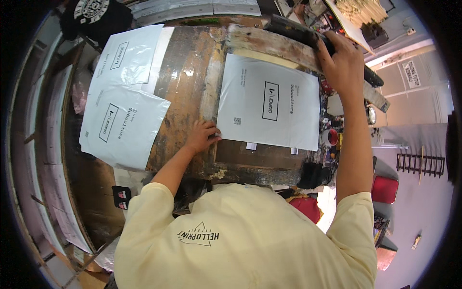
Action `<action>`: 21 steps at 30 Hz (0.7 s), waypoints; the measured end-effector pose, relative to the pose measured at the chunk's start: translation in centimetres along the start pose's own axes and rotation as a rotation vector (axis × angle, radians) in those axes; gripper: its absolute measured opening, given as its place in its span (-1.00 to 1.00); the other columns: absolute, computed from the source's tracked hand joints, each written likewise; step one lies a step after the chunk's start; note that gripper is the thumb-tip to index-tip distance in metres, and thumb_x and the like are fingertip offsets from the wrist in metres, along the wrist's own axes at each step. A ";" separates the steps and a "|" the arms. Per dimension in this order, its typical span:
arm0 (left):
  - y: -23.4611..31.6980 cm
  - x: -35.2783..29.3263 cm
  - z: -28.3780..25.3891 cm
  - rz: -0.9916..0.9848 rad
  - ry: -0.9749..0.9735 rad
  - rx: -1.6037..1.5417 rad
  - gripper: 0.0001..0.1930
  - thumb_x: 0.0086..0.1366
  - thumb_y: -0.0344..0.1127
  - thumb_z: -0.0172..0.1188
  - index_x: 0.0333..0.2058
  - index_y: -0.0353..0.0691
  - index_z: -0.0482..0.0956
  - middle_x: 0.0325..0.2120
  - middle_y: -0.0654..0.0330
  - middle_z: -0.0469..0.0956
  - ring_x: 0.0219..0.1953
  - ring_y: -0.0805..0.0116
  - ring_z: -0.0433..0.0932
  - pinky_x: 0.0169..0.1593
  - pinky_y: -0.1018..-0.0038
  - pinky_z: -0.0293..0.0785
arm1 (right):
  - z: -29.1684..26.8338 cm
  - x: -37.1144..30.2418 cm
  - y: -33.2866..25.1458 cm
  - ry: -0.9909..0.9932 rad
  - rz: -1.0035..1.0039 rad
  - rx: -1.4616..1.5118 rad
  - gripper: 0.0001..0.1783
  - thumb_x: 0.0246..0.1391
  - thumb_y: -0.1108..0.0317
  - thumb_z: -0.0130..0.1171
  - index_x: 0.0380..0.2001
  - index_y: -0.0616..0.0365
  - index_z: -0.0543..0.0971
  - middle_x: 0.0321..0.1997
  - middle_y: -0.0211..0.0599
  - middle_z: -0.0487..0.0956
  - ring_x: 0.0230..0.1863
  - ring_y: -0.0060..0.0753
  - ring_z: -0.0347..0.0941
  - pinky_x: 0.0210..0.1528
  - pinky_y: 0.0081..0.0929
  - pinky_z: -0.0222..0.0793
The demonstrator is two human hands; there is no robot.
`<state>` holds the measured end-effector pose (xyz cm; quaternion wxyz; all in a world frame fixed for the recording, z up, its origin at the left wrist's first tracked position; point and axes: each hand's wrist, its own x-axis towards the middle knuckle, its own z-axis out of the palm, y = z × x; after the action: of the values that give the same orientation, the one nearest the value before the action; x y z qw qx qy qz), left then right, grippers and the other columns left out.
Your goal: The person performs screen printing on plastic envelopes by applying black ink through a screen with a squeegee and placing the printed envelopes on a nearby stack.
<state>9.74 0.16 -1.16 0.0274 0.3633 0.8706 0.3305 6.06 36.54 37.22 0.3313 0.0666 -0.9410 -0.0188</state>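
Note:
A white plastic sheet or bag (255, 101) with black printing lies flat on the dark, stained work board (183, 82). At its near left corner is my left hand (203, 136), the fingertips closed together on that corner. My right hand (342, 60) reaches to the far right and wraps round a long black bar (298, 33). That bar lies along a worn, paint-stained wooden frame (274, 43), beyond the far edge of the sheet. Part of the bar is hidden under my palm.
Two overlapping white printed bags (127, 113) lie to the left of the board. Shelves with white sheets (62, 159) stand farther left. A black printed cloth (96, 19) is at the far left. A red cup-like container (331, 137) stands right of the board.

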 end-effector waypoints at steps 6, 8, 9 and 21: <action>0.4 1.6 0.2 -0.031 -0.052 0.007 -0.77 0.30 -0.02 0.34 -0.29 -0.02 0.77 -0.19 0.33 0.60 -0.04 0.20 0.52 0.07 0.13 0.27 | 0.4 -0.1 0.4 0.029 -0.013 -0.063 -0.49 0.26 -0.07 0.17 -0.01 0.14 0.68 -0.07 0.01 0.70 -0.04 0.10 0.61 0.07 -0.08 0.41; 0.4 1.9 0.0 -0.044 -0.070 0.026 -0.75 0.34 -0.02 0.30 -0.28 -0.03 0.77 -0.20 0.31 0.60 -0.05 0.20 0.52 0.07 0.14 0.26 | 0.3 0.0 0.2 0.008 0.012 -0.073 -0.47 0.27 -0.11 0.15 -0.01 0.12 0.68 -0.07 0.01 0.70 -0.05 0.10 0.61 0.07 -0.08 0.40; 0.3 1.9 -0.1 -0.049 -0.075 0.042 -0.75 0.36 -0.03 0.27 -0.28 -0.04 0.77 -0.21 0.30 0.60 -0.04 0.20 0.52 0.07 0.15 0.26 | 0.2 0.0 0.1 0.002 0.020 -0.079 -0.47 0.27 -0.12 0.14 -0.02 0.11 0.69 -0.07 0.00 0.70 -0.05 0.10 0.61 0.07 -0.08 0.40; 7.6 9.9 -5.5 -0.092 0.080 -0.238 -0.63 0.36 -0.02 0.27 -0.37 -0.26 0.68 -0.53 -0.05 0.63 -0.43 -0.10 0.63 -0.31 0.11 0.53 | -0.1 0.2 -0.4 -0.036 0.079 -0.005 -0.50 0.24 -0.11 0.14 -0.08 0.11 0.67 -0.07 -0.10 0.69 0.06 0.02 0.56 0.21 0.05 0.26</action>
<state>5.55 7.48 9.55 0.0508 0.3037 0.8414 0.4440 6.01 36.13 37.44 0.3150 0.0280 -0.9486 -0.0092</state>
